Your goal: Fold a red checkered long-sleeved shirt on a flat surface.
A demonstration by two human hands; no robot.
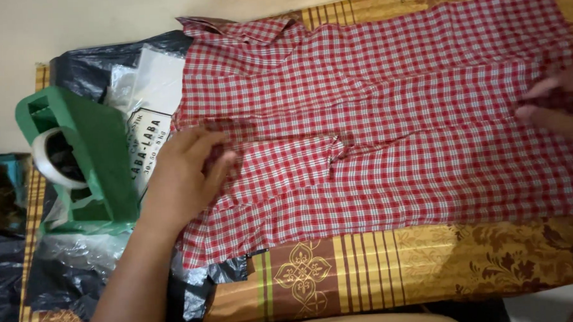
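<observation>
I see my left hand (pixel 184 177) lying flat on the red-and-white checked shirt (pixel 386 119), fingers (pixel 203 143) loosely spread and pressing the cloth near its collar end; it pins the fabric rather than closing around it. My right hand (pixel 554 107) is at the far edge of view, blurred, with its fingers resting on the shirt's other end; I cannot tell whether it pinches the cloth or only touches it. The shirt stretches between the two hands, spread out flat on a brown and gold patterned mat (pixel 379 269). Just beside my left hand, on its outer side, stands a green plastic tape dispenser (pixel 86 155) with a pale roll of tape (pixel 48 160) in it, sitting on clear plastic packaging (pixel 147 83) and dark plastic bags (pixel 86 69).
</observation>
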